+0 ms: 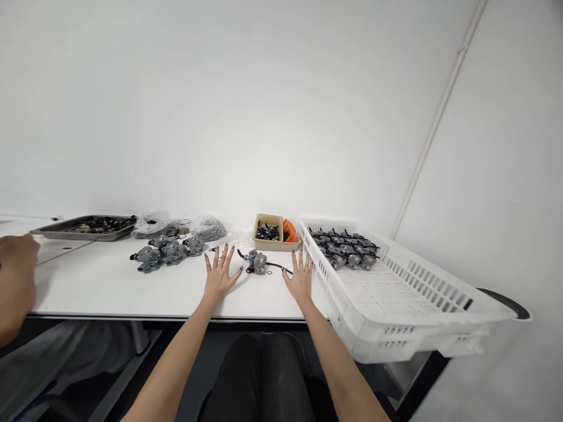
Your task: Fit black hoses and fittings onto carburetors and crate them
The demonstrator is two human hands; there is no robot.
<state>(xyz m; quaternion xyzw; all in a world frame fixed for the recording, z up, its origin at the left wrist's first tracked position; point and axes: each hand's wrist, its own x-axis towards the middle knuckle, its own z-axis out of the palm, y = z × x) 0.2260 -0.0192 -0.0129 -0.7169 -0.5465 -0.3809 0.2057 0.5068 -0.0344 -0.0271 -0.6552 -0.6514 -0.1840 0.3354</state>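
My left hand [219, 275] lies flat on the white table with its fingers spread, holding nothing. To the right, my right hand [299, 277] is likewise spread open beside the wall of the white crate. Between them sits a small grey metal carburetor [256, 262] with a black hose end at its upper left. A thin black tube [279, 266] runs from it toward my right hand, whose thumb is close to the tube's end; contact I cannot tell. A small black ring [270, 272] lies just beside the carburetor.
Several carburetors [169, 251] lie left of my hands, near plastic bags [208, 228] and a metal tray [88, 234]. Behind stands a beige bin [277, 246] with small parts and an orange basket [289, 231]. The white crate [422, 316] holds rows of carburetors. Another person's arm [16, 281] enters at left.
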